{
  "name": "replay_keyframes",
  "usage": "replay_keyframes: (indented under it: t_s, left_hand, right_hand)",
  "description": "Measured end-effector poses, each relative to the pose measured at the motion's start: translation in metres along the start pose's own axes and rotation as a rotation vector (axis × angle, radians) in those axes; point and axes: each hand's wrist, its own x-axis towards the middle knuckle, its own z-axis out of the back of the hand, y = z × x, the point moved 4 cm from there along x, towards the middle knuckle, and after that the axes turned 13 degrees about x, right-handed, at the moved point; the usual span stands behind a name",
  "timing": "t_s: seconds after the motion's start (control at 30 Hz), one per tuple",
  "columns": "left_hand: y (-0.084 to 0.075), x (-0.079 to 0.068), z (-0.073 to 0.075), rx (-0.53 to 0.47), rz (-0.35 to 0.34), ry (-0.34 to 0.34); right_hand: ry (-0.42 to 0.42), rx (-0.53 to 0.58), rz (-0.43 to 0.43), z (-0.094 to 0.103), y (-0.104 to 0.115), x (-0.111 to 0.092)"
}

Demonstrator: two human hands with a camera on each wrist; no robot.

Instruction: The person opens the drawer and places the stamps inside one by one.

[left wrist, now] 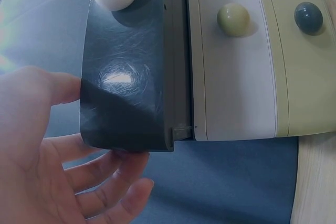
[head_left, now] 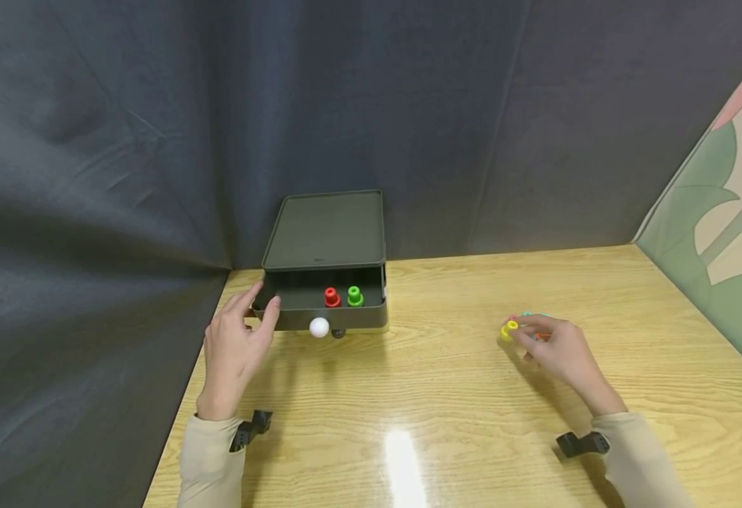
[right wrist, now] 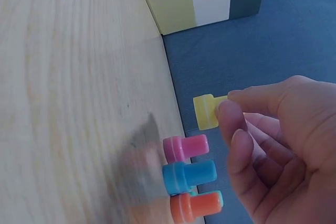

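Yellow peg (right wrist: 205,112) hangs pinched in right hand (head_left: 559,349) above counter (head_left: 447,388), while left hand (head_left: 234,347) (thumb and fingers spread) is at left end of open drawer (head_left: 296,319).

My head view looks forward-down at the drawer unit (head_left: 329,229), farthest back; my left-wrist view faces its front close up; my right-wrist view, from its right, shares its side.

A yellow stepped peg (right wrist: 205,113) is held raised, roughly upright; the dark drawer (head_left: 294,319) stands open.
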Motion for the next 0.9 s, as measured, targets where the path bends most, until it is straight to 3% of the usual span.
replay_keyframes:
  t_s: [0.53, 0.9]
  left_hand:
    - [0.001, 0.001, -0.003, 0.012, -0.009, -0.007]
    - [0.000, 0.001, 0.000, 0.017, 0.000, -0.011]
  right_hand:
    - [-0.042, 0.006, 0.074, 0.003, 0.023, 0.003]
    - [-0.005, 0.008, 0.087, 0.005, 0.042, 0.008]
